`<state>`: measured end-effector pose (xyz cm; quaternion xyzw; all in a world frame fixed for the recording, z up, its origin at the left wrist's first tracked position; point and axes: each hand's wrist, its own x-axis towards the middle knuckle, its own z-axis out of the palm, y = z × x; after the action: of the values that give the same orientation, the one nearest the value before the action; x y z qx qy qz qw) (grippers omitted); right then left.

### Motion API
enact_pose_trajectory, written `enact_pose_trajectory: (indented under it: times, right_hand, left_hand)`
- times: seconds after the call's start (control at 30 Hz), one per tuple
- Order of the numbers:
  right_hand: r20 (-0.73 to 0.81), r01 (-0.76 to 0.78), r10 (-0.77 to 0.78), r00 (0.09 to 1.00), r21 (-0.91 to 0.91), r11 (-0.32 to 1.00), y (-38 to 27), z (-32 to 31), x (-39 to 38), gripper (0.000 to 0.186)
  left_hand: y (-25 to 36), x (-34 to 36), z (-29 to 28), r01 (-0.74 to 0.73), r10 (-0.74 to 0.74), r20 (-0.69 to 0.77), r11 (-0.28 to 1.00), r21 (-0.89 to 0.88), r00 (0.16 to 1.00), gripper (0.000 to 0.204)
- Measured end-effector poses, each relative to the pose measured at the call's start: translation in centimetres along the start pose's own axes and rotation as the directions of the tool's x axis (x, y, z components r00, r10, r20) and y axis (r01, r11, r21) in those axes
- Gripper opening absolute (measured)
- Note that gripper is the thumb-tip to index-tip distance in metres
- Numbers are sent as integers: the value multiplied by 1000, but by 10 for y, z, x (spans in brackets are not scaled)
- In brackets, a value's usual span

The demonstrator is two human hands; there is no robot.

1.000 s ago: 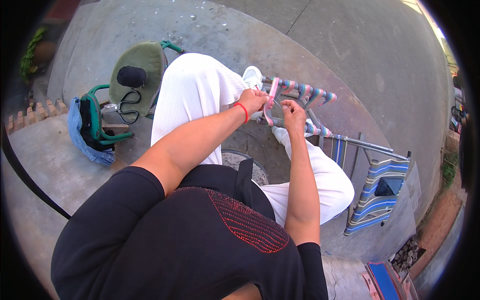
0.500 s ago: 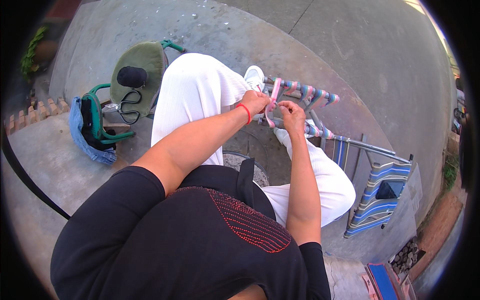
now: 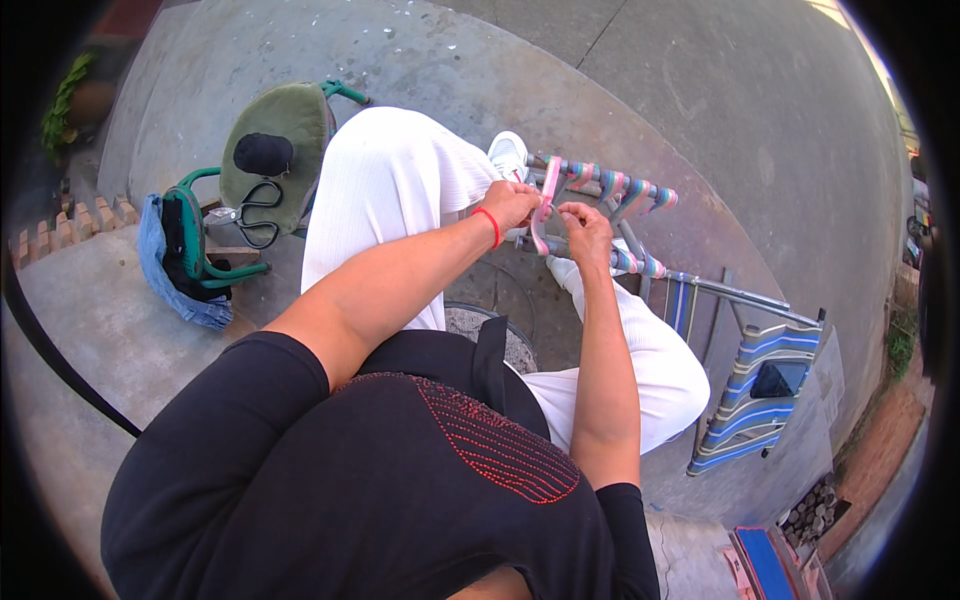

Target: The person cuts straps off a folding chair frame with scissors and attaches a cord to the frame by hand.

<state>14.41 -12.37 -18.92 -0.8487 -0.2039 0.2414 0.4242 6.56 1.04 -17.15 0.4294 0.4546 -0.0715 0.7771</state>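
Observation:
Between my knees a metal tube frame (image 3: 725, 292) carries several striped fabric straps (image 3: 612, 184) wound over its two bars. At the frame's near end, a pink strap (image 3: 541, 236) spans from one bar to the other. My left hand (image 3: 512, 204), a red cord around its wrist, is closed with its fingertips pinching the strap's middle. Just to the right, my right hand (image 3: 588, 232) is also closed in a pinch, close to the strap. Whatever lies between its fingertips is too small to make out.
On my left, a green padded stool (image 3: 240, 190) bears black-handled scissors (image 3: 260, 215) and a dark rounded bundle (image 3: 263, 154). Denim cloth (image 3: 165, 275) hangs over a green chair part. The frame's blue-striped section (image 3: 745, 400) holds a dark flat device (image 3: 780, 379) on the right.
My right hand has shifted very slightly at the strap. My left hand keeps its pinch, and the frame stays where it was.

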Motion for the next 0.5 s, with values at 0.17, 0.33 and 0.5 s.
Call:
enact_pose_trajectory:
  times: [0.17, 0.33, 0.5]
  right_hand:
    - [-7, -4, 4, 1000, -8, 1000, -3, 0, 0, 9]
    - [-14, 2, -2, 1000, 22, 1000, -3, 1, 2, 10]
    - [-19, 10, -9, 1000, 52, 999, -3, 3, 4, 9]
  left_hand:
    - [1, -1, 0, 10, -10, 6, 1000, -14, 1000, 10]
    - [3, -1, 0, 28, -28, 11, 1000, 5, 1000, 10]
    - [3, 1, 1, 22, -22, 15, 1000, 16, 1000, 10]
